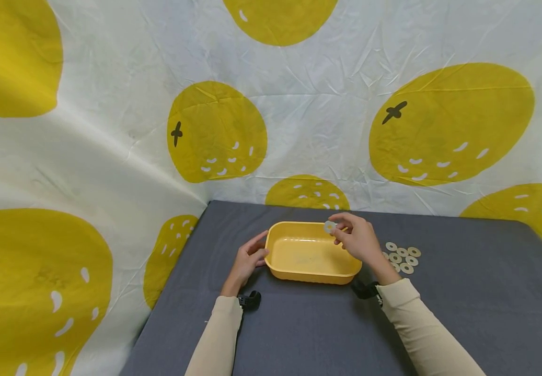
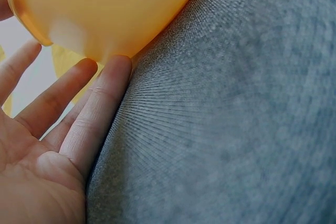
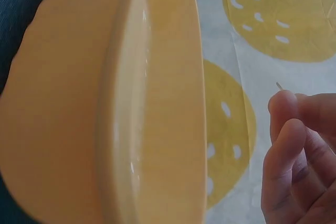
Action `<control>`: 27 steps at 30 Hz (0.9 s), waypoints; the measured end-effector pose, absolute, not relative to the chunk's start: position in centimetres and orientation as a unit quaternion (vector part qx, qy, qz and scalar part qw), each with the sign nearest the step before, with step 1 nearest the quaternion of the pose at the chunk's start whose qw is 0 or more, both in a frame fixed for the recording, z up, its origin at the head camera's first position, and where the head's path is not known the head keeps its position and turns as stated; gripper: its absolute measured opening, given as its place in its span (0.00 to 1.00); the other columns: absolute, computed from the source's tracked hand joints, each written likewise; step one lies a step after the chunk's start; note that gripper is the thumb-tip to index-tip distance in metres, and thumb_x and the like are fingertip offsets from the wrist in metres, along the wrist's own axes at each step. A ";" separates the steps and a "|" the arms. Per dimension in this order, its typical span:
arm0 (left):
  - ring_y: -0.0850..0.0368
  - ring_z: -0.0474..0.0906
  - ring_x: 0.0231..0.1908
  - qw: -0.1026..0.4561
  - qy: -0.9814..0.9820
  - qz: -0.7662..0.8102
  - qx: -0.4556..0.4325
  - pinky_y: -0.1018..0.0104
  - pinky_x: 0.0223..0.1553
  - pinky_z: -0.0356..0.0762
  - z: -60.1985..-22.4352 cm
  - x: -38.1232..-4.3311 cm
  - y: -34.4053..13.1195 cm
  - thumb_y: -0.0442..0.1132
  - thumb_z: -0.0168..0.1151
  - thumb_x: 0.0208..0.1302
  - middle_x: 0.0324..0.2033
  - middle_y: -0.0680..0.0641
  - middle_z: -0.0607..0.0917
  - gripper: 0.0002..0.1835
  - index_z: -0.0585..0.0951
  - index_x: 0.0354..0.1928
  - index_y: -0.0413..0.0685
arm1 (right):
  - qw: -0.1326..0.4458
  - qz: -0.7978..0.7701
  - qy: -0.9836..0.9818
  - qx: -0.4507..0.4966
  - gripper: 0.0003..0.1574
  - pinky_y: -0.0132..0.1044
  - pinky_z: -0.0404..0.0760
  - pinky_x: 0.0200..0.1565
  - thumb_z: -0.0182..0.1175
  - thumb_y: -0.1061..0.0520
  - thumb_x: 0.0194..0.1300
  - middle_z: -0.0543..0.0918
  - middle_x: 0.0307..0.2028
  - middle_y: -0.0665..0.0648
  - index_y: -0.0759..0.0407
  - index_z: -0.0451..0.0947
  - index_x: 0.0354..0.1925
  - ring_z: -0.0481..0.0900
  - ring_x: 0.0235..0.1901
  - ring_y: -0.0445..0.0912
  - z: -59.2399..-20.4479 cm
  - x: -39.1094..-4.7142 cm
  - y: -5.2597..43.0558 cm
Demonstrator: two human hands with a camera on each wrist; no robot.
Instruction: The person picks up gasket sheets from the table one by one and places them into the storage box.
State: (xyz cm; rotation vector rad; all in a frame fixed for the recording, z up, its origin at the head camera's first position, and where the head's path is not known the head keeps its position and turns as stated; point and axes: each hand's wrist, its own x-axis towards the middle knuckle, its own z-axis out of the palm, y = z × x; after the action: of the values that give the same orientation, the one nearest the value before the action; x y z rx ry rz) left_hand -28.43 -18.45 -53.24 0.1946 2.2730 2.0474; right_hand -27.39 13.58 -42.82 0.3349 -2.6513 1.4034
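Pinching a pale ring [image 1: 326, 227] between its fingertips, the right grip [image 1: 358, 238] hovers — apparently above the yellow tray [image 1: 306, 256].

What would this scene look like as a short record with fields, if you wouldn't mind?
Left hand: touches the yellow tray at its left end
Right hand: pinches one pale ring, raised above the tray
Other rings: loose cluster, right of the tray
Surface: gray cloth under tray and cluster
Backdrop: white fabric with large yellow fruit shapes
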 end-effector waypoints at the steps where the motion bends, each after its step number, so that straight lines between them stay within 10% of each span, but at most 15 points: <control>1: 0.46 0.83 0.56 0.038 0.741 0.667 0.063 0.61 0.48 0.88 -53.2 -28.4 -18.5 0.38 0.61 0.72 0.61 0.42 0.83 0.29 0.73 0.72 0.68 | 0.059 0.467 -0.875 0.110 0.19 0.35 0.83 0.26 0.64 0.62 0.70 0.89 0.35 0.62 0.60 0.81 0.58 0.86 0.26 0.48 -42.9 -27.5 13.3; 19: 0.48 0.84 0.55 0.043 0.742 0.667 0.060 0.61 0.49 0.87 -53.3 -28.6 -18.5 0.41 0.63 0.72 0.61 0.41 0.82 0.29 0.72 0.73 0.67 | -0.022 0.549 -0.832 0.081 0.19 0.54 0.87 0.34 0.64 0.63 0.69 0.88 0.41 0.70 0.59 0.81 0.58 0.86 0.34 0.66 -45.3 -28.8 7.5; 27: 0.41 0.82 0.58 0.047 0.736 0.673 0.056 0.60 0.49 0.87 -53.0 -28.5 -18.5 0.39 0.63 0.71 0.62 0.39 0.81 0.29 0.73 0.72 0.69 | -0.026 0.551 -0.831 0.075 0.18 0.41 0.85 0.28 0.63 0.65 0.69 0.90 0.39 0.69 0.60 0.82 0.56 0.87 0.33 0.66 -46.3 -29.4 5.6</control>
State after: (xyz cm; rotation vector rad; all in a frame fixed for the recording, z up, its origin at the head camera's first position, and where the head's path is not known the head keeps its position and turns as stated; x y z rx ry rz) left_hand -28.51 -18.46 -53.03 0.1698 2.2457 2.0546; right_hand -29.39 5.63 -46.32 0.2390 -2.6535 1.7591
